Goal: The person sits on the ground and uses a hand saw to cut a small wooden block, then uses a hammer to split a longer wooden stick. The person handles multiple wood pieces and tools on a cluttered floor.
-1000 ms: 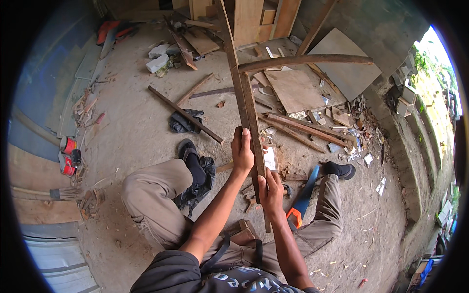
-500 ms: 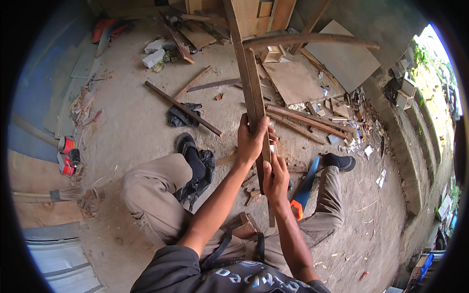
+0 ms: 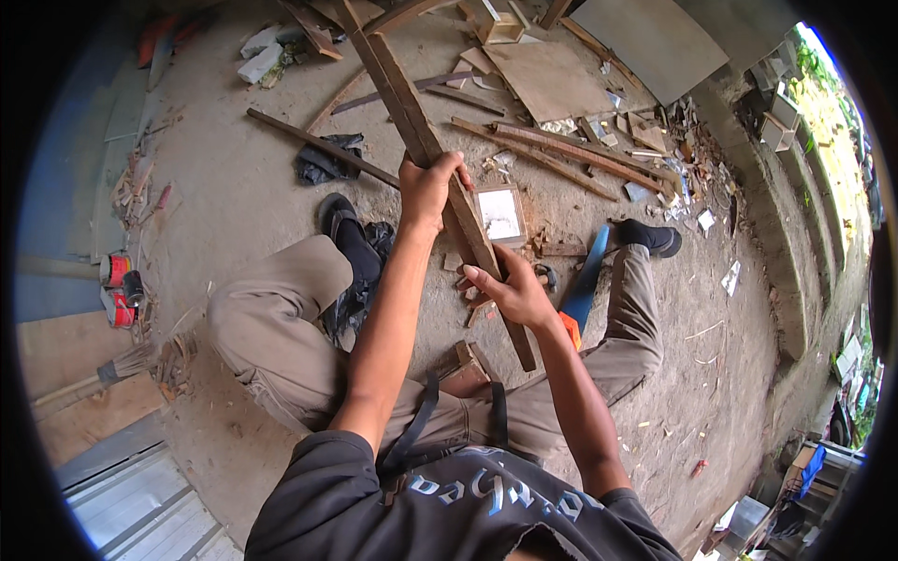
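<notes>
The left grip (image 3: 432,192) is wrapped tight around the long wood (image 3: 472,224). The right grip (image 3: 510,285) is lower down, curled loosely around the same wood, its thumb across the top. So the long wood runs through both grips, slanting up to the left past the left grip, where a bent stick (image 3: 404,11) meets it. Just right of the wood, between the grips, a white square (image 3: 499,215) lies on the floor (image 3: 711,374); its marks are too small to read. Right of the right grip is a blue saw (image 3: 587,276) with an orange handle. Left of the left grip are a thin dark stick (image 3: 323,146) and a black bag (image 3: 327,161). Below both grips, the dark shirt (image 3: 412,496) has big, pale, fancy letters. Far left are red cans (image 3: 117,271) with tiny labels.

Half a second ago the wood stood straighter; now its top leans left, the right thumb sticks out sideways, and more of the white square shows.
</notes>
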`<state>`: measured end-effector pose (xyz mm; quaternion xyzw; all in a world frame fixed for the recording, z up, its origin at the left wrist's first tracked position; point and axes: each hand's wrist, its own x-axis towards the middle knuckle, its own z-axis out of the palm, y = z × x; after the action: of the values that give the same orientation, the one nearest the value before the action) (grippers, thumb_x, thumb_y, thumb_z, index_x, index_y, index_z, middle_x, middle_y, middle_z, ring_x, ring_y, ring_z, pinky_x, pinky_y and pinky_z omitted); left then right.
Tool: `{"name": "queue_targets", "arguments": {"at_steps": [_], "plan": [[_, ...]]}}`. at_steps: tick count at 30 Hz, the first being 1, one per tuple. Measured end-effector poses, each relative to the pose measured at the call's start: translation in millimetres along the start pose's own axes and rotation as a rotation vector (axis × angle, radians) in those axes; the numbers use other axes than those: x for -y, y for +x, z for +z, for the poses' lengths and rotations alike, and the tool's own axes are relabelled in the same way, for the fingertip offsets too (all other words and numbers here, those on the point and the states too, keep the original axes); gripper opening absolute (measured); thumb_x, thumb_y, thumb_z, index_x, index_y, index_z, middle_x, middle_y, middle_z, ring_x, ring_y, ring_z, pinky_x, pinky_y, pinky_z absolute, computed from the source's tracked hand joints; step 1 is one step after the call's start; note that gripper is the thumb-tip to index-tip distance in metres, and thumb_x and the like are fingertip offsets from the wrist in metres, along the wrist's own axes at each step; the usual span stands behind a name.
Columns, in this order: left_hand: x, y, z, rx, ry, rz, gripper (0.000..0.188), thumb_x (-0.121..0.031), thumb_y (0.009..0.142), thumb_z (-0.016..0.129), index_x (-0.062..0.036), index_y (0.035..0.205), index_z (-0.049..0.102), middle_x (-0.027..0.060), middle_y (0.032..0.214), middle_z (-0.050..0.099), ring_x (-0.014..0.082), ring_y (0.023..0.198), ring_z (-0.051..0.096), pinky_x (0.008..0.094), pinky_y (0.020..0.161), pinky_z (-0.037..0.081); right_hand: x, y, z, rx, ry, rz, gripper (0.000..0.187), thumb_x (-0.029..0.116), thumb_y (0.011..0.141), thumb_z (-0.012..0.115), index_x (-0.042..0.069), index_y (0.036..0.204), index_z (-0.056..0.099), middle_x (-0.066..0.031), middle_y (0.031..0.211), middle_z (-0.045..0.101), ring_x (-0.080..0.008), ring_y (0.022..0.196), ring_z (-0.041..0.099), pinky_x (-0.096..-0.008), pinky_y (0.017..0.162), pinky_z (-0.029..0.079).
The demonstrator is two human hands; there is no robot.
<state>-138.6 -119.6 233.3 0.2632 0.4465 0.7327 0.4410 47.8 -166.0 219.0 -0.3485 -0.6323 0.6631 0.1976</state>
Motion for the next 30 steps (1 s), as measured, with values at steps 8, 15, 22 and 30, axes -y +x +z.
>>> {"name": "queue_targets", "arguments": {"at_steps": [8,15,22,30], "plan": [[6.1,1.0,-3.1,0.003,0.098,-0.067,0.011,-0.011,0.081,0.065,-0.0029,0.077,0.058,0.0057,0.060,0.059,0.0163,0.053,0.059,0.0307,0.052,0.050,0.4,-1.6,2.5,0.073,0.304,0.139,0.049,0.020,0.092,0.067,-0.008,0.126,0.047,-0.0151,0.104,0.063,-0.0211,0.091,0.068,-0.0302,0.066,0.061],[16.9,0.3,-8.4,-0.060,0.087,-0.089,0.013,-0.012,0.081,0.065,-0.0026,0.075,0.059,0.0062,0.060,0.059,0.0171,0.051,0.059,0.0304,0.051,0.049,-6.9,0.5,-2.8,0.175,0.466,0.141,0.059,0.044,0.099,0.050,-0.007,0.127,0.047,-0.0174,0.107,0.064,-0.0217,0.084,0.068,-0.0341,0.073,0.060],[24.0,3.9,-16.0,-0.080,0.137,-0.191,0.015,-0.012,0.079,0.065,-0.0032,0.069,0.060,0.0073,0.058,0.059,0.0172,0.050,0.059,0.0300,0.049,0.047,-5.9,11.3,3.4,0.177,0.347,0.299,0.064,0.055,0.101,0.028,0.000,0.114,0.058,-0.0070,0.081,0.064,-0.0122,0.060,0.062,-0.0249,0.047,0.052],[54.1,6.5,-33.1,-0.157,0.115,-0.313,0.014,-0.012,0.077,0.069,-0.0028,0.072,0.061,0.0069,0.060,0.059,0.0188,0.050,0.059,0.0317,0.051,0.049,-27.8,14.3,2.5,0.229,0.460,0.381,0.078,0.067,0.096,0.022,0.000,0.116,0.056,-0.0095,0.084,0.066,-0.0147,0.062,0.062,-0.0298,0.055,0.056]]}}
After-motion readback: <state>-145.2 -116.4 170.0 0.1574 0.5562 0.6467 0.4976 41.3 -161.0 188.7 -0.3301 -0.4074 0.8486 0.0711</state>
